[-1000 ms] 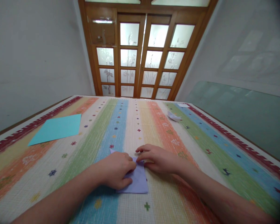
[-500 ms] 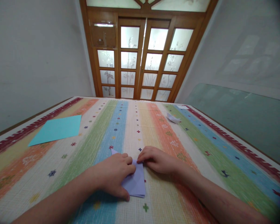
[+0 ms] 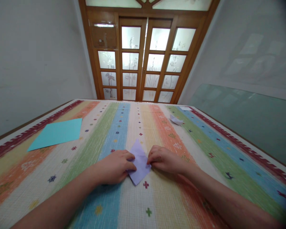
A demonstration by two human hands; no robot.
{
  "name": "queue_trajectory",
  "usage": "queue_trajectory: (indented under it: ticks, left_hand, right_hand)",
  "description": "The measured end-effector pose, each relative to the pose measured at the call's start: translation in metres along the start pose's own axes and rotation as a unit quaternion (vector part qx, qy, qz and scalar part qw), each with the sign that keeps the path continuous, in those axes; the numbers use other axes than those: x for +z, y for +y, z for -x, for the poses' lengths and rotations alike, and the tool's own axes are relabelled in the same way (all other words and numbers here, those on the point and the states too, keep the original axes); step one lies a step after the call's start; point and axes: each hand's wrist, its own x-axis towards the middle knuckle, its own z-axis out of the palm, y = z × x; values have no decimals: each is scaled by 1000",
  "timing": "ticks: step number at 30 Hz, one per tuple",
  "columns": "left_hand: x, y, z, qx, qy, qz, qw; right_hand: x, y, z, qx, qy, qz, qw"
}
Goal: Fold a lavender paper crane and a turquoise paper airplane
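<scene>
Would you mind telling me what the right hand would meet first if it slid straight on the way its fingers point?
The right hand points leftward: the lavender folded paper it already touches, then probably the left hand.

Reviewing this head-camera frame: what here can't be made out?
- Left edge of the lavender folded paper: covered by the left hand.
- Whether the right hand pinches the paper or only presses it: its fingertips curl under.
- Small white folded piece far across the striped cloth: too small to tell its shape.
- Teal sheet: any folds too faint to see.
- Both forearms: cut off by the bottom edge.
</scene>
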Motion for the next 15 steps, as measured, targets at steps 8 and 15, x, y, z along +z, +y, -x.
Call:
queue_trajectory:
  ticks: [8, 15]
  left_hand:
    - [8, -12, -6, 14, -16, 60, 998]
    - [14, -12, -16, 1, 10, 73, 997]
  right_hand:
    - [-11, -8, 2, 3, -31, -12, 999]
    - [-11, 4, -14, 49, -103, -84, 990]
